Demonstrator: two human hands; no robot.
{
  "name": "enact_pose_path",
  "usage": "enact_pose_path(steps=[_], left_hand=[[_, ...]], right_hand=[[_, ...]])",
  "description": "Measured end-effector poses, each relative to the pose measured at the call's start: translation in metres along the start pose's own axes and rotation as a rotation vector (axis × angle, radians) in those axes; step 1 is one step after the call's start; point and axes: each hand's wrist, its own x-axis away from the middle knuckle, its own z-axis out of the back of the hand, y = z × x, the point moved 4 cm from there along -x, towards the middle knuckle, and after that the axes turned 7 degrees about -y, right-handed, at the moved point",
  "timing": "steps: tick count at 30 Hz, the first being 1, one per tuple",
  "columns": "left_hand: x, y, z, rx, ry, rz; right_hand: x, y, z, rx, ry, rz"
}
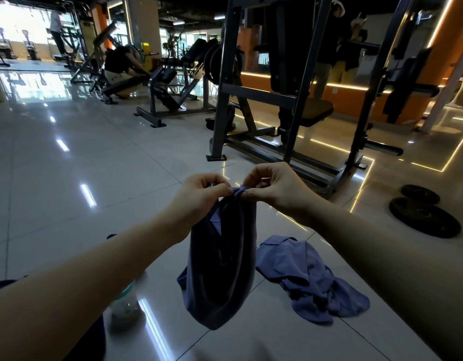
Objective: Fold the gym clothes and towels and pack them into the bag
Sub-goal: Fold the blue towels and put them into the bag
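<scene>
A dark blue garment (220, 269) hangs in the air in front of me, pinched at its top edge by both hands. My left hand (199, 196) grips the left part of that edge and my right hand (274, 188) grips the right part, fingertips almost touching. The cloth droops in a loop down toward the floor. A second, lighter blue garment (308, 277) lies crumpled on the tiles to the right. A dark shape, possibly a bag (92, 342), shows under my left forearm at the bottom left; most of it is hidden.
A clear plastic bottle with a teal lid (126, 303) stands on the glossy tile floor under my left arm. Two black weight plates (423, 212) lie at the right. A steel rack (285, 105) stands ahead, more gym machines and people behind it.
</scene>
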Motion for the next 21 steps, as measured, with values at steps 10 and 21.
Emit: enact_pose_path(steps=[10,21], left_hand=[[-0.001,-0.002,0.002,-0.004,0.011,-0.069],[-0.002,-0.003,0.0,-0.014,0.001,-0.069]], right_hand=[[0.002,0.006,0.006,-0.197,-0.004,-0.053],[0.0,0.011,0.004,-0.274,-0.042,-0.077]])
